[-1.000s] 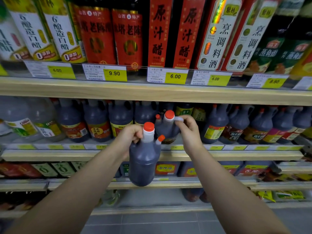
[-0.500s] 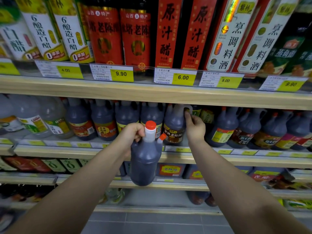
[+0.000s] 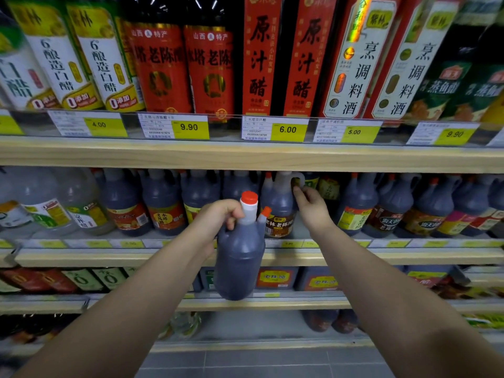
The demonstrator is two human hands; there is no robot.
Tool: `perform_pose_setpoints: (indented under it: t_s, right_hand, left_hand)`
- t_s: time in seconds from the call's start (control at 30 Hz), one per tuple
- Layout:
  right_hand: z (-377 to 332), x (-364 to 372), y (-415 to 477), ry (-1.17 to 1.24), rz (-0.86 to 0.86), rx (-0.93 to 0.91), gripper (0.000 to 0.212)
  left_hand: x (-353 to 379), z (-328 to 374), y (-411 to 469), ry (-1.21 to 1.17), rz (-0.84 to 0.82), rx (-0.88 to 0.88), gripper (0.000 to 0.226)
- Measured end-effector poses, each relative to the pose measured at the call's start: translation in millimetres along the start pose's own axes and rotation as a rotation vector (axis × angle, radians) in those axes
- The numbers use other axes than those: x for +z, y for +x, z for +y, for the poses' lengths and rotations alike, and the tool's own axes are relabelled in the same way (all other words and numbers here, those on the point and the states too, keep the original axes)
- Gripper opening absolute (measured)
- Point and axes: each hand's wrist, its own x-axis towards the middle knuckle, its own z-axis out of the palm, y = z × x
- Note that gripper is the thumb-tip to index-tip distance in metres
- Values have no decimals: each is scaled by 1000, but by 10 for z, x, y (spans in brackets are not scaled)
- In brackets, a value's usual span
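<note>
My left hand (image 3: 218, 218) grips the handle of a dark vinegar jug (image 3: 238, 257) with a red cap, holding it upright in the air in front of the middle shelf. A second dark jug (image 3: 279, 205) with a brown label stands on the middle shelf (image 3: 409, 257) behind it. My right hand (image 3: 311, 207) is at that jug's handle, fingertips curled round the handle's lower end. The jug's cap is hidden under the shelf above.
The middle shelf holds a row of dark jugs (image 3: 163, 205) and clear jugs (image 3: 41, 203) at the left. Tall bottles and red cartons (image 3: 260, 58) fill the upper shelf (image 3: 245, 156) with price tags. Lower shelves carry more packs. Grey floor tiles (image 3: 245, 364) lie below.
My right hand pushed the second jug back onto the middle shelf, where it now stands in the row. The left hand kept its jug in about the same place.
</note>
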Motion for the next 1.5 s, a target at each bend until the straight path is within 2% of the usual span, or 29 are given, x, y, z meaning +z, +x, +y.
perform_pose_setpoints:
  t_s: [0.07, 0.13, 0.23, 0.33, 0.4, 0.5, 0.6, 0.73, 0.8, 0.9, 1.07, 1.17, 1.3, 1.4, 1.5]
  right_hand:
    - [-23, -29, -152, -4, -5, -10, 37]
    - [-18, -75, -379, -29, 89, -46, 39]
    - [71, -147, -722, -53, 150, -101, 9]
    - [179, -181, -994, -104, 163, -176, 15]
    - [220, -189, -1157, -212, 212, -240, 7]
    - [253, -137, -1377, -417, 297, -285, 32]
    - [331, 13, -1526, -485, 420, -282, 65]
    - [348, 152, -1465, -547, 592, -96, 99]
    - [300, 128, -1375, -574, 665, -52, 104]
    - [304, 31, -1301, -542, 735, -104, 98]
    - [319, -163, -1261, -460, 723, -249, 91]
    - [275, -333, -1217, -370, 614, -286, 88]
    - [218, -516, -1084, -231, 511, -210, 85]
    - [193, -555, -955, -240, 454, -204, 85]
    - [218, -552, -785, -251, 408, -239, 84]
  left_hand:
    - [19, 0, -2, 82, -26, 19, 29]
    - [73, 31, 0, 141, -50, 34, 29]
    - [212, 127, -4, 104, -102, -28, 28]
    - [362, 231, -18, 51, -205, -89, 30]
    - [444, 274, -44, -8, -276, -135, 29]
    - [575, 312, -92, -136, -348, -210, 25]
    - [732, 355, -202, -238, -419, -275, 24]
    - [890, 363, -377, -295, -470, -361, 23]
    - [939, 364, -430, -330, -485, -382, 25]
    - [964, 374, -468, -363, -530, -382, 38]
    - [899, 400, -496, -330, -632, -364, 43]
    - [759, 319, -451, -199, -661, -308, 33]
    - [567, -30, -118, 12, -369, -228, 26]
    - [551, -361, 155, 475, -211, -49, 22]
    - [551, -610, 344, 860, -156, 67, 42]
